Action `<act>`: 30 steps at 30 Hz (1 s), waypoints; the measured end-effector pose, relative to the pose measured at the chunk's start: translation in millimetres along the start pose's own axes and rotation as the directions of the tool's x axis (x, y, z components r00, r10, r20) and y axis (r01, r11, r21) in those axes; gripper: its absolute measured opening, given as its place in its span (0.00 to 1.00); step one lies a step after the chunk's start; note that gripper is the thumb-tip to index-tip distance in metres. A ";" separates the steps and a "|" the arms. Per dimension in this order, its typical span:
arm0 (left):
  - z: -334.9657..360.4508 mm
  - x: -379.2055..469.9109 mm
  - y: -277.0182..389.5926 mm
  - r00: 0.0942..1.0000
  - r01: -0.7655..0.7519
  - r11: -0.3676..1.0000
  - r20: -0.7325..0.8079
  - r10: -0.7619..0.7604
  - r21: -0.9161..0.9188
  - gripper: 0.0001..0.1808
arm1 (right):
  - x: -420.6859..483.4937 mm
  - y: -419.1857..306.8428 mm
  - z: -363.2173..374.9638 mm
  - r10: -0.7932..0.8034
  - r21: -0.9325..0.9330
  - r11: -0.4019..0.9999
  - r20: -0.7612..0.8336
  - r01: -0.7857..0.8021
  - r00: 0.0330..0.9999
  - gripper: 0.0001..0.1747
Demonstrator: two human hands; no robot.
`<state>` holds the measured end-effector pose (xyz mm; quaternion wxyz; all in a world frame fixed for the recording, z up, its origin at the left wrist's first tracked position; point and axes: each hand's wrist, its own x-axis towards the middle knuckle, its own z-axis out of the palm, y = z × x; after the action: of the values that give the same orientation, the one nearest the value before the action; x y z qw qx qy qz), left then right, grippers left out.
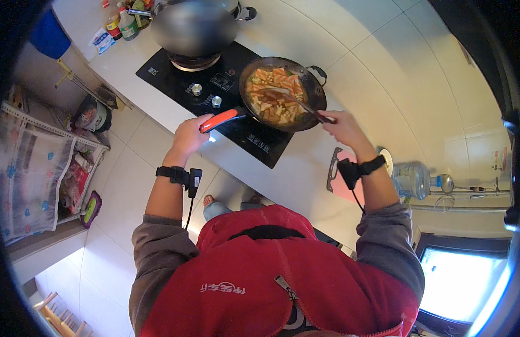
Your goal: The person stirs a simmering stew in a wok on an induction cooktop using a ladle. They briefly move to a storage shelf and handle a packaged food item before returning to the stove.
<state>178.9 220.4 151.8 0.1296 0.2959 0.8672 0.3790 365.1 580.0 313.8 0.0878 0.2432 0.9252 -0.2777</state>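
A dark wok sits over the right part of the black cooktop, holding a stew of orange-and-white slices and pale pieces in brown liquid. My left hand grips the wok's red and black handle on the near left side. In my right hand is the dark handle of a spatula; it reaches over the wok's right rim, and its head lies in the food near the middle.
A large pot, blurred on top, stands on the left burner. Sauce bottles and a packet are at the far left. A pink cutting board lies right, near a water jug. The tiled wall rises behind the wok.
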 end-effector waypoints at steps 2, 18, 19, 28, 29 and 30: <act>-1.1 -2.1 0.3 1.000 -0.017 1.000 -0.024 0.017 -0.010 0.31 | -19.3 5.0 -29.5 0.209 0.099 0.971 0.071 -0.215 0.975 0.23; -4.8 -1.2 7.0 1.000 0.019 1.000 0.013 -0.019 -0.001 0.29 | -40.9 15.5 -25.2 -0.065 -0.123 0.989 0.092 0.076 0.994 0.22; -5.2 -0.4 6.6 0.999 0.035 0.999 0.030 -0.035 0.008 0.30 | -42.2 12.9 -27.5 -0.008 -0.089 0.996 0.106 0.017 0.994 0.22; -4.1 -1.0 5.6 1.000 0.016 1.000 0.005 -0.016 -0.003 0.30 | -31.1 38.4 -29.0 -0.199 -0.307 0.941 -0.162 0.143 0.966 0.22; -4.7 -0.8 5.6 1.000 0.020 1.000 0.009 -0.020 0.007 0.30 | -27.3 40.0 -25.5 -0.189 -0.362 0.925 -0.182 0.112 0.965 0.22; -4.6 -0.7 6.1 1.000 0.020 1.000 0.010 -0.020 0.011 0.30 | -24.0 40.7 -21.9 -0.180 -0.415 0.906 -0.203 0.081 0.963 0.22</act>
<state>179.9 220.5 159.4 0.1361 0.2896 0.8715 0.3717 405.6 612.2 320.0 0.0063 0.1884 0.9805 -0.0554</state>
